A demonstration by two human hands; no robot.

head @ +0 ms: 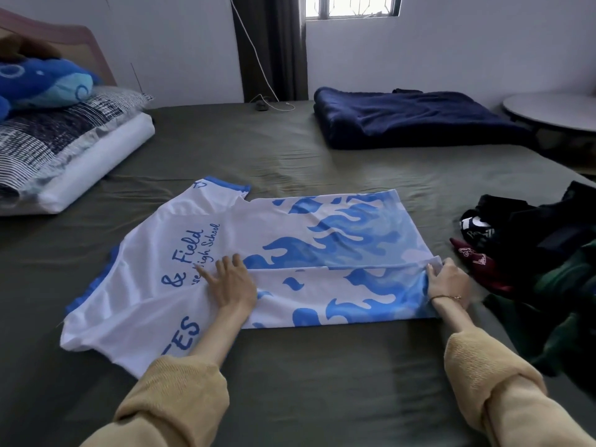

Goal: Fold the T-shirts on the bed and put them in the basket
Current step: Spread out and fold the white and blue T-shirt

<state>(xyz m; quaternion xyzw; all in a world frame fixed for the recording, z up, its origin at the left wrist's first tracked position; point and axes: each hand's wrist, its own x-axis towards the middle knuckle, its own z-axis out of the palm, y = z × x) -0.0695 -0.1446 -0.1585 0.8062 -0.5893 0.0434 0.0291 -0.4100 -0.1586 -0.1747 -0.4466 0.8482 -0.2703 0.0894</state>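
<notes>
The white-and-blue flame-print T-shirt (pixel 322 240) lies flat on the olive-green bed (pixel 290 382) under both hands, its near edge folded over. The left hand (pixel 230 282) presses it with straight fingers; the right hand (pixel 448 279) pinches the folded hem — dark crumpled clothes (pixel 529 240) just beyond it.

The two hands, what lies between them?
In the head view, the shirt's folded flap spans from the left hand to the right hand.

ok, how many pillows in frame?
2, stacked at the bed's left edge: striped pillow on top, plain white pillow under it. More may be hidden beneath the blue plush toy.
</notes>
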